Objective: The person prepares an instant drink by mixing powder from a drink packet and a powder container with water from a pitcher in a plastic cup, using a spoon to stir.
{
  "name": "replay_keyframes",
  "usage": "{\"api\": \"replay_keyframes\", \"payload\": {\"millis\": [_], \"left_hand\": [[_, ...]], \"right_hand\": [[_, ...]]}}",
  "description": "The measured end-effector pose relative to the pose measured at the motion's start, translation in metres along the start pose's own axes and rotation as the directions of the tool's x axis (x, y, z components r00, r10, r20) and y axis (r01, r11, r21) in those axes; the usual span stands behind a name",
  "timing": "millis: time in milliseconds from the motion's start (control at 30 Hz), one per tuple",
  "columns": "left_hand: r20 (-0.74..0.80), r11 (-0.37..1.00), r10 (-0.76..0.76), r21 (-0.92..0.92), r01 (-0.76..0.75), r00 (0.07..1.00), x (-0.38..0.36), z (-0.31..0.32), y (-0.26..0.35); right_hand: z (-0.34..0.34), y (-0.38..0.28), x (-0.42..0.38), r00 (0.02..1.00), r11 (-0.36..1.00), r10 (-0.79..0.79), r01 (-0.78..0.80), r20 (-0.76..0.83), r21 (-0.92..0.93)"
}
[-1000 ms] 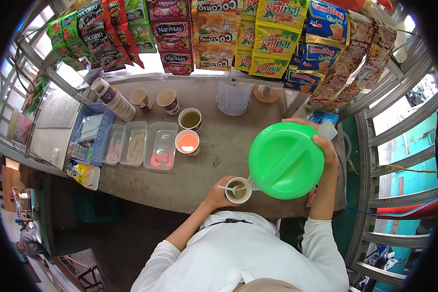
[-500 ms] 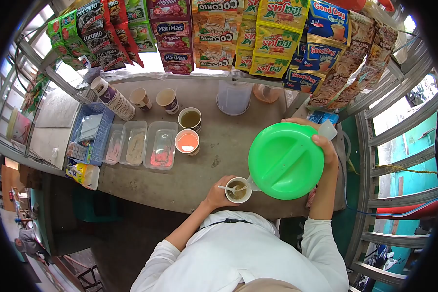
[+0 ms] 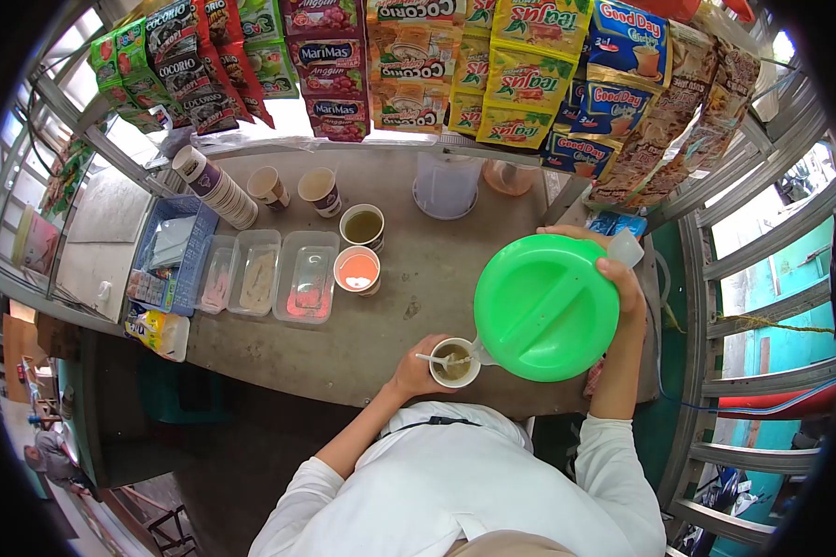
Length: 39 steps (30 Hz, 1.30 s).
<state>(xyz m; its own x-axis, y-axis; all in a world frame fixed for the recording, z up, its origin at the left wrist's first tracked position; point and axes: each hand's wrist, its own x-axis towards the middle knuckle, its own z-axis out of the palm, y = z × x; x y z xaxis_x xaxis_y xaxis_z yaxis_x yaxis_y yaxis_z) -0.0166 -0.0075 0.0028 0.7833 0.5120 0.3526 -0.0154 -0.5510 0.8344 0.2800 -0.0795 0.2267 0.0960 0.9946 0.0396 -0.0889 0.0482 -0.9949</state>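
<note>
Head view: hands and pitcher (image 3: 546, 306) sit practically as they did a second ago, so the pour appears to be continuing. Left hand (image 3: 412, 373), forearm angled inward, fingers closed around a paper cup (image 3: 455, 385) with a white spoon (image 3: 427, 357), near the counter's (image 3: 409, 278) front edge. Right hand (image 3: 628, 283), elbow bent, grips the pitcher's handle side, spout (image 3: 479, 351) at the cup's rim.

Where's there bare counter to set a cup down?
Widest: mid-counter, between the orange-drink cup and green-lidded jug, nearer than the clear tub. Narrower: front strip between the plastic boxes and left hand. Crowded: left side, with boxes, blue basket and cup stack.
</note>
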Motion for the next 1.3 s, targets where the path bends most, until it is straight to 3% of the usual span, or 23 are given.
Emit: {"api": "replay_keyframes", "payload": {"millis": [333,400,900,1000,1133,1200,1300], "left_hand": [[0.032,0.996,-0.068,-0.053,0.069,0.997,0.0,-0.001,0.001],[0.045,0.988,-0.114,-0.102,0.118,0.993,-0.003,-0.001,0.002],[0.028,0.999,-0.029,-0.021,0.03,0.999,-0.003,-0.001,-0.002],[0.015,0.989,-0.093,-0.116,0.094,0.996,-0.003,-0.001,0.002],[0.026,0.99,-0.093,-0.102,0.095,0.995,-0.003,-0.001,0.001],[0.027,0.995,-0.073,-0.072,0.075,0.997,-0.004,-0.001,-0.002],[0.037,0.982,-0.13,-0.135,0.133,0.991,-0.005,0.0,-0.001]], "right_hand": [[0.011,-0.017,-0.002,0.999,0.998,0.02,-0.023,-0.037,-0.066],[0.008,-0.016,0.0,1.0,0.999,0.005,-0.005,0.015,-0.032],[0.003,-0.004,0.001,1.0,1.0,0.01,-0.01,0.009,-0.001],[0.003,-0.003,0.001,1.0,1.0,0.014,-0.014,-0.002,0.01],[0.008,-0.005,0.0,0.999,0.999,0.024,-0.023,-0.035,0.042],[0.012,-0.015,0.0,0.998,0.999,0.039,-0.04,-0.038,-0.026],[0.022,-0.034,-0.002,0.999,0.999,0.041,-0.042,-0.03,-0.027]]}}
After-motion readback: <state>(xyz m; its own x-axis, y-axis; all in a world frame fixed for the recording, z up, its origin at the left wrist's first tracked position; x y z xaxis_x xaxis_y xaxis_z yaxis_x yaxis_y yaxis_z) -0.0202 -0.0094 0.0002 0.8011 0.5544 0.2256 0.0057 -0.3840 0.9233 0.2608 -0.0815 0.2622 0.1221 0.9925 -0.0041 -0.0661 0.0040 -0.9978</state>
